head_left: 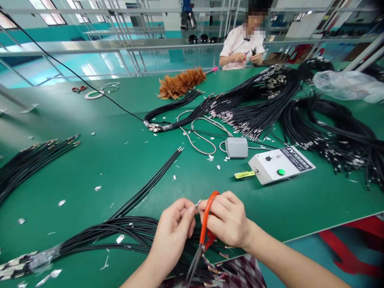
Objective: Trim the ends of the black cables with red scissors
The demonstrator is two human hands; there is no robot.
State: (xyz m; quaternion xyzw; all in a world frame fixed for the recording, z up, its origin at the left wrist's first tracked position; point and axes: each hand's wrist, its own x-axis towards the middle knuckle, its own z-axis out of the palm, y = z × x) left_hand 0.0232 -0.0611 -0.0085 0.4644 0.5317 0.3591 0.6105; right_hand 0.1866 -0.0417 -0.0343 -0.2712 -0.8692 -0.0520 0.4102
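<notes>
My left hand [180,220] pinches the stripped end of a black cable, where thin coloured wires [198,203] stick out. Hooked over the fingers of my right hand [228,216] is a pair of orange-handled scissors [209,220], blades pointing down toward my lap. The right fingertips touch the same wire ends. Below both hands lies a bundle of black cables [120,230], wrapped in clear film at its left end. Loose cable ends with coloured wires hang near the table's front edge. A few separate cables [147,186] stretch away to the upper right.
On the green table [105,160] are a white control box [280,164], a grey block [236,148] with a looped cord, a brown feather duster [181,83], heaped black cables [258,104] and a tape roll [94,94]. Across the table sits a co-worker [240,46]. White scraps are scattered about.
</notes>
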